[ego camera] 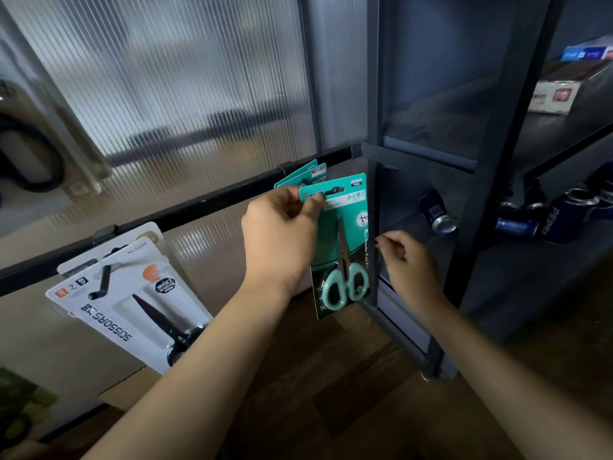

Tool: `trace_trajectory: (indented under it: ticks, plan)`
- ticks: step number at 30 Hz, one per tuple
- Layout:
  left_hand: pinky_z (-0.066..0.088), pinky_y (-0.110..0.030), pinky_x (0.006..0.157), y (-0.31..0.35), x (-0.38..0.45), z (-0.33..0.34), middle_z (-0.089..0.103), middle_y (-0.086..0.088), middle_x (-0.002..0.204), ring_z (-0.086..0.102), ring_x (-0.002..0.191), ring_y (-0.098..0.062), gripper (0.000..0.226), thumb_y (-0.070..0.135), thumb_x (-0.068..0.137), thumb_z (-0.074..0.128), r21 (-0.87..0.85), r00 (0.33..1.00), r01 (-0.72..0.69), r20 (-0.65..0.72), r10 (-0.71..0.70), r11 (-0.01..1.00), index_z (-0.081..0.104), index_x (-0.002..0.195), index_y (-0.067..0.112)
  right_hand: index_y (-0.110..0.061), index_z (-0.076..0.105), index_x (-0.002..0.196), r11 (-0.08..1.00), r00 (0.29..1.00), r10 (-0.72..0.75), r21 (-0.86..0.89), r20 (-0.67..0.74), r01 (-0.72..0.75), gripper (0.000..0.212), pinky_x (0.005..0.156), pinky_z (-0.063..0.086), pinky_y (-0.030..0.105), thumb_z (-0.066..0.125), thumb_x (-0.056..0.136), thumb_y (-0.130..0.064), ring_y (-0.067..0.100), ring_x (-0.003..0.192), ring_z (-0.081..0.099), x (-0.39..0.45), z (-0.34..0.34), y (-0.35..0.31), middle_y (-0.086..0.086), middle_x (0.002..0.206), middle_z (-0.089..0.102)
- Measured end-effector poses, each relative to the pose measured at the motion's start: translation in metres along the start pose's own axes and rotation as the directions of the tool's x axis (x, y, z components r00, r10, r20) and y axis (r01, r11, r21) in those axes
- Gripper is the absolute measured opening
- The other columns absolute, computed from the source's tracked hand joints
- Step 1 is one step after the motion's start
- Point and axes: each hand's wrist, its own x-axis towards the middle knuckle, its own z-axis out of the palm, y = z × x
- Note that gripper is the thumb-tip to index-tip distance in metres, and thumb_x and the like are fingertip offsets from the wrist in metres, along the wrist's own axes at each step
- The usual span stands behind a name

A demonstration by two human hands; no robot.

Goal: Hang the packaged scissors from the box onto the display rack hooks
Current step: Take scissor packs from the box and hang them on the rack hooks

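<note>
1. Teal scissors pack (341,240): card reads "TOOL" at top, Chinese text below it; mint-handled scissors under clear blister.
2. My left hand (278,234) pinches the pack's top left corner, thumb and fingers curled on the card, at the black rail (185,210). More teal cards (300,175) hang right behind it.
3. My right hand (406,260) is beside the pack's right edge, fingers loosely curled; contact unclear.
4. White packs (132,303) hang left on the rail: "SCISSORS", "NO.S002A", black-handled.
5. Dark shelf (544,270) to the right holds blue "PEPSI" cans (530,224).
</note>
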Motion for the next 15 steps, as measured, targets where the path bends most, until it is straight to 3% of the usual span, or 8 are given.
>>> trace_trajectory:
  ticks: [10, 15]
  plan:
    - [0.057, -0.039, 0.081, -0.02, 0.021, -0.001, 0.069, 0.0, 0.098, 0.066, 0.092, -0.015, 0.019, 0.032, 0.089, 0.063, 0.15, 0.994, 0.035, -0.108, -0.019, 0.988, 0.068, 0.097, 0.016, -0.01, 0.066, 0.101, 0.999, 0.999, 0.024, -0.041, 0.031, -0.023, 0.017, 0.078, 0.051, 0.031, 0.054, 0.095, -0.02, 0.013, 0.088, 0.062, -0.007, -0.002, 0.002, 0.003, 0.092, 0.069]
    - [0.054, -0.042, 0.086, -0.02, 0.03, -0.006, 0.069, -0.004, 0.099, 0.065, 0.094, -0.023, 0.018, 0.027, 0.089, 0.06, 0.273, 0.993, 0.015, -0.118, 0.018, 0.962, 0.067, 0.102, 0.016, -0.008, 0.066, 0.095, 0.999, 0.999, -0.014, -0.031, 0.029, 0.015, 0.015, 0.072, 0.051, 0.04, 0.055, 0.094, -0.018, 0.019, 0.078, 0.063, -0.013, 0.0, -0.01, 0.007, 0.08, 0.068]
